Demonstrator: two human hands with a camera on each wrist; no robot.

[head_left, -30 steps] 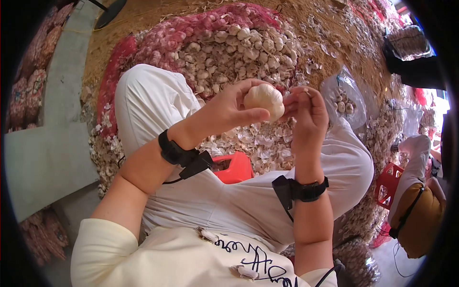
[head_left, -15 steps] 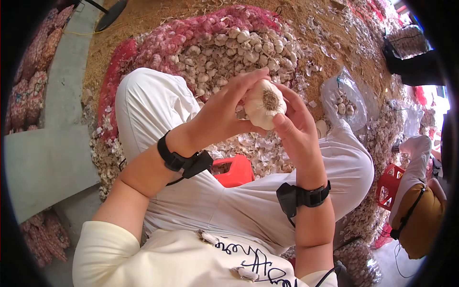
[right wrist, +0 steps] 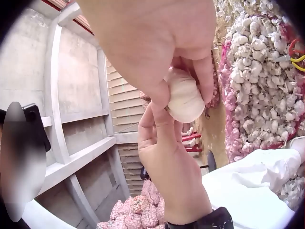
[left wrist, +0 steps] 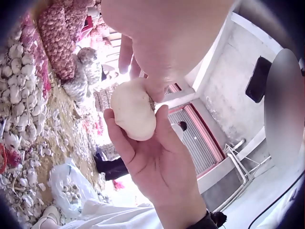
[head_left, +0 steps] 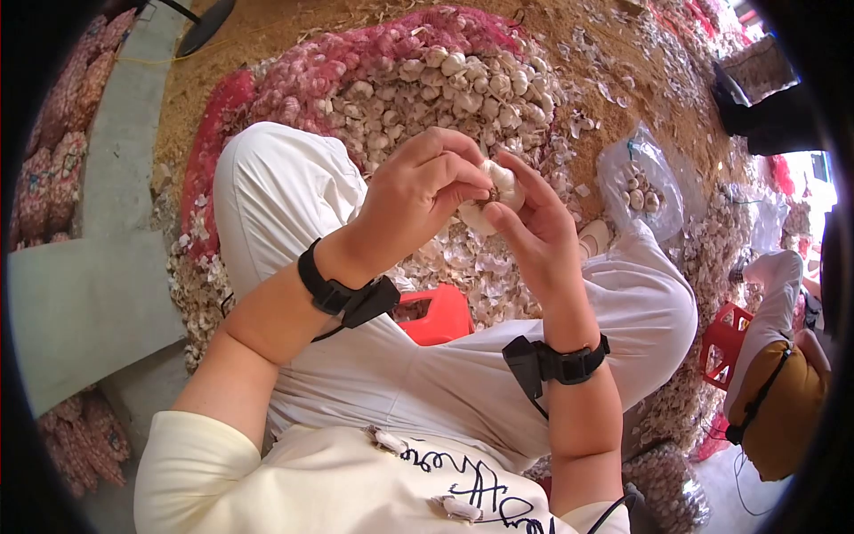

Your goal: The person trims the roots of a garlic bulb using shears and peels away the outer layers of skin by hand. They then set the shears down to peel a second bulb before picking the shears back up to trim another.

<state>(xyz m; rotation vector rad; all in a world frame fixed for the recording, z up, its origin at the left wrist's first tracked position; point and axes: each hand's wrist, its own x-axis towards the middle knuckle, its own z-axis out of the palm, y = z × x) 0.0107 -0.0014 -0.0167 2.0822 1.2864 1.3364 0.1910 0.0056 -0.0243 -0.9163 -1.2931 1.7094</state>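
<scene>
A whitish garlic bulb (head_left: pixel 507 181) is held up between both hands, above the lap. My right hand (head_left: pixel 544 233) grips its side, thumb opposite the fingers, as the left wrist view shows around the bulb (left wrist: pixel 135 110). With bent fingers, my left hand (head_left: pixel 405 203) pinches the bulb at its brownish root end; thumb and fingertips meet there. Seen from the right wrist, the pale bulb (right wrist: pixel 187 101) has its smooth side toward the camera, and the left hand (right wrist: pixel 174 164) reaches it from below. Fingers cover part of the bulb in every view.
Beyond the knees lies a heap of garlic bulbs (head_left: pixel 427 98) in pink mesh (head_left: pixel 294 76). Loose skins (head_left: pixel 480 267) cover the ground around a red plastic piece (head_left: pixel 442 316). A clear bag (head_left: pixel 639 182) with bulbs is at right. Yellow-and-red-handled cutters (right wrist: pixel 296 59) lie on the heap.
The left hand held the bulb while the right was apart at its side; then both hands held it, root end up. Now the right hand holds it and the left pinches the root end.
</scene>
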